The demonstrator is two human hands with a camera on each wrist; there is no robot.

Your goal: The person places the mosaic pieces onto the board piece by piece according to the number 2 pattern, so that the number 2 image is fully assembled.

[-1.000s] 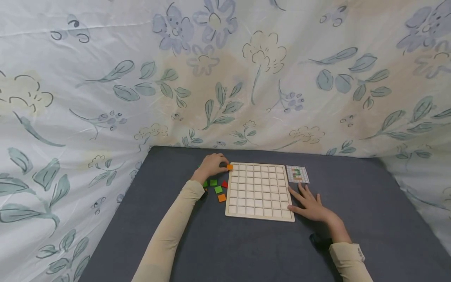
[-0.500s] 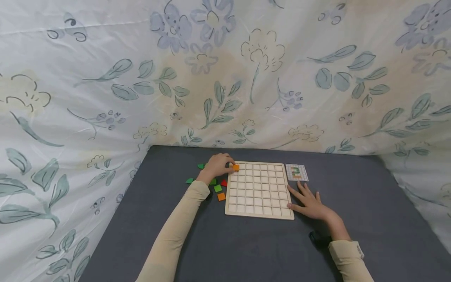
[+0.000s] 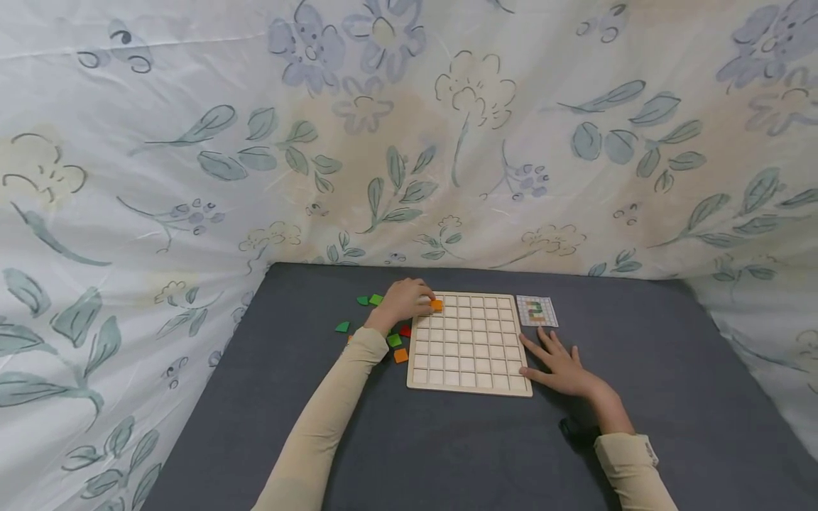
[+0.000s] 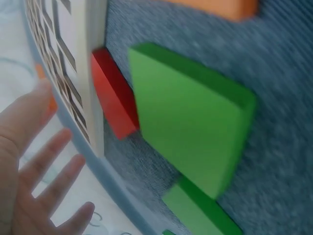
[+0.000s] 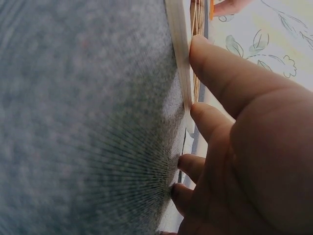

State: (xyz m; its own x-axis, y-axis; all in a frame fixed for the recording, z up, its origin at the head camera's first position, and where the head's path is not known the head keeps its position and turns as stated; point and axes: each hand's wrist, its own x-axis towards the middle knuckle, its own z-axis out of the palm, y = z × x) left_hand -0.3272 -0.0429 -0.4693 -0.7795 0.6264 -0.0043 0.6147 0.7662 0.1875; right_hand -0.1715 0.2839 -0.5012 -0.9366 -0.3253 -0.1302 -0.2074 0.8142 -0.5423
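My left hand (image 3: 403,301) pinches an orange square tile (image 3: 437,305) over the top-left cells of a pale wooden grid board (image 3: 469,344). In the left wrist view the thumb and the tile's orange edge show beside the board, the other fingers spread. My right hand (image 3: 562,367) lies with fingers spread at the board's right edge, thumb and index fingertip touching the frame. Left of the board lie a red piece (image 4: 115,93), a green square tile (image 4: 190,112) and another orange tile (image 3: 400,355). Part of the loose pieces is hidden behind the left hand and wrist.
A small card (image 3: 537,311) with a printed grid and coloured pattern lies right of the board. Green rounded pieces (image 3: 342,327) lie farther left on the dark grey tabletop (image 3: 460,454). A floral cloth (image 3: 383,177) hangs behind the table.
My left hand has carried the orange tile rightward from the board's left rim to above its top row, uncovering green pieces behind it. The right hand stays in place.
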